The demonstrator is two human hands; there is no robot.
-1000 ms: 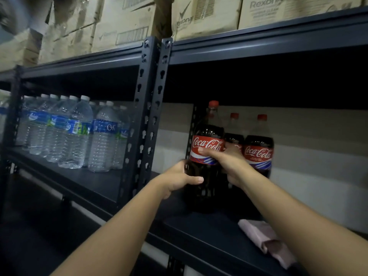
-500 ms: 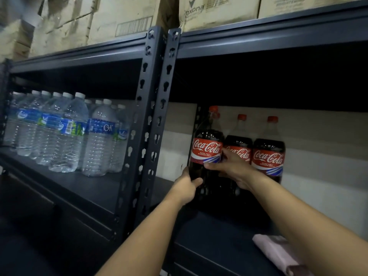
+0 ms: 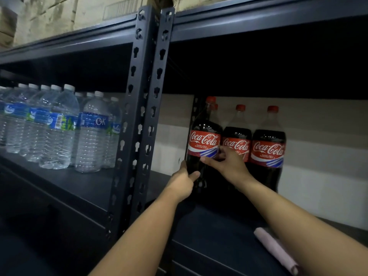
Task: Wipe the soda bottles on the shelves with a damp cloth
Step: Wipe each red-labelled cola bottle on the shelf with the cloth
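Observation:
Three dark cola bottles with red labels and red caps stand in a row at the back of the dark shelf [image 3: 219, 232]. The leftmost cola bottle [image 3: 204, 140] is gripped by both hands: my left hand [image 3: 182, 182] holds its lower left side, my right hand [image 3: 227, 164] wraps it just under the label. A further red cap shows behind its neck. The middle cola bottle [image 3: 237, 136] and the right cola bottle [image 3: 267, 144] stand untouched. A folded pink cloth [image 3: 276, 250] lies on the shelf near its front edge, under my right forearm.
Two slotted metal uprights [image 3: 143, 116] divide the shelving. Several clear water bottles [image 3: 59, 126] with blue labels fill the left bay. Cardboard boxes [image 3: 59, 14] sit on the shelf above. A pale wall is behind the cola bottles.
The leftmost cola bottle has gone back toward the row, with both hands still on it. The view has shifted closer and to the left.

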